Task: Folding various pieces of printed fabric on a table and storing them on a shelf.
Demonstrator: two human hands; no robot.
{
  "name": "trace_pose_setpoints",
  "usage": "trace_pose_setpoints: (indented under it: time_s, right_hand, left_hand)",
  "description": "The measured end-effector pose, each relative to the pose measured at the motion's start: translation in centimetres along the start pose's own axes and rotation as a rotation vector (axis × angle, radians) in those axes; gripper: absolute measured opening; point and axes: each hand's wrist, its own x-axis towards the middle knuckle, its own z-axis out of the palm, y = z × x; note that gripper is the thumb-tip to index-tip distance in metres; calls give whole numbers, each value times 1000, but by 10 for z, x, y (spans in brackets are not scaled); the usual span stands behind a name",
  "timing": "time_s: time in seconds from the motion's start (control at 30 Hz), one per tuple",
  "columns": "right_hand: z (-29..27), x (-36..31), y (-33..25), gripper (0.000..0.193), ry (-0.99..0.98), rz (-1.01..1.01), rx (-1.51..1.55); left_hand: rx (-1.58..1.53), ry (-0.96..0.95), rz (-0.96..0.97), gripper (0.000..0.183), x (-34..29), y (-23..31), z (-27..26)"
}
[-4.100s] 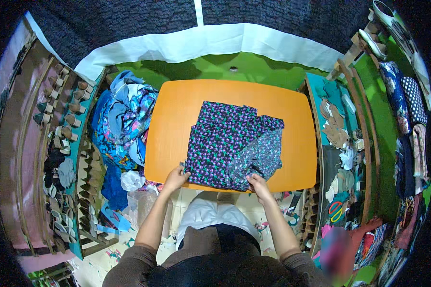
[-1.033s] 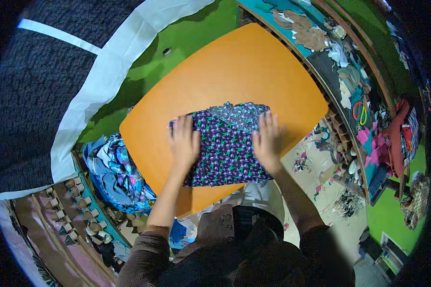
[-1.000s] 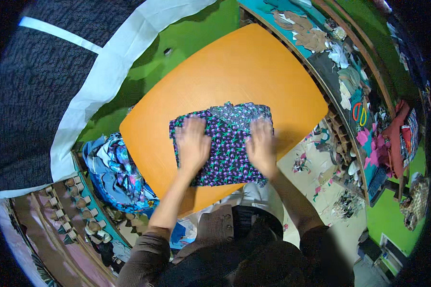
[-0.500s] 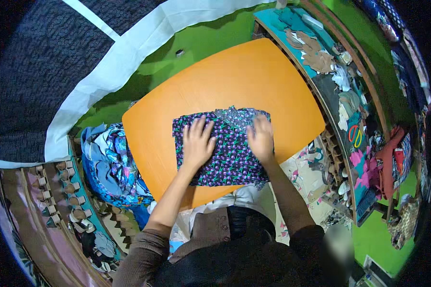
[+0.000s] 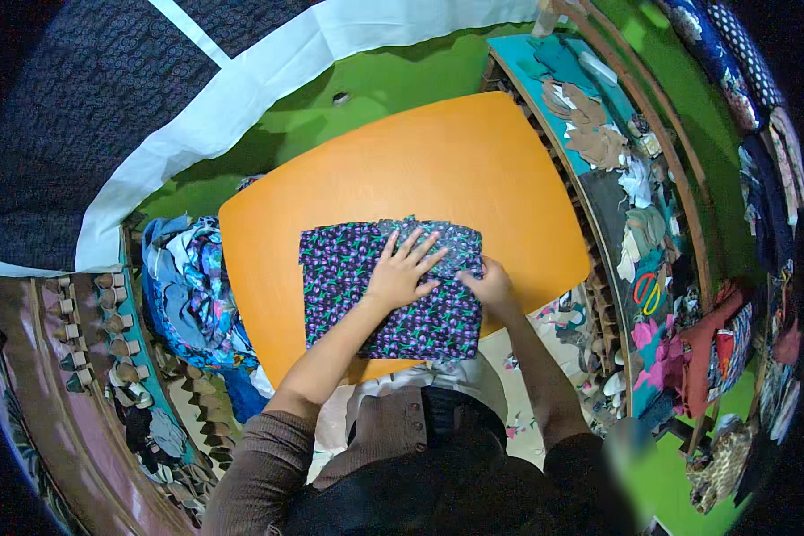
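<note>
A folded piece of dark fabric [image 5: 344, 290] with a purple and green print lies flat on the orange tabletop [image 5: 402, 161], close to my body. Its far right part shows a paler, greyish side. My left hand [image 5: 404, 275] rests on the cloth with its fingers spread, palm down. At the right edge of the fabric my right hand [image 5: 489, 288] is closed, its thumb lying over the cloth and the fingers bent at the edge, pinching it.
Left of the table sits a heap of blue patterned cloth [image 5: 196, 295]. A long bench [image 5: 612, 201] at the right carries fabric scraps and scissors [image 5: 648, 293] with coloured handles. Another rack [image 5: 107, 348] stands at the lower left. A dark curtain with a white border [image 5: 268, 67] hangs behind.
My left hand has slid toward the middle of the fabric. My right hand has gone from lying open on the cloth to gripping its right edge. The view has shifted slightly.
</note>
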Motion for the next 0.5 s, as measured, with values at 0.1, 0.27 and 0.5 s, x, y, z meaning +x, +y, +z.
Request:
trace_pose_setpoints:
  time_s: [0.1, 0.27, 0.5]
  right_hand:
    - [10, 14, 47, 38, -48, -21, 371]
    - [12, 26, -18, 44, 128, -127, -49]
    - [-35, 50, -151, 35, 290, -832, -303]
  left_hand:
    - [36, -11, -20, 60, 8, 3, 12]
    - [57, 56, -188, 61, 13, 2, 5]
    - [-725, 815, -390, 49, 66, -5, -81]
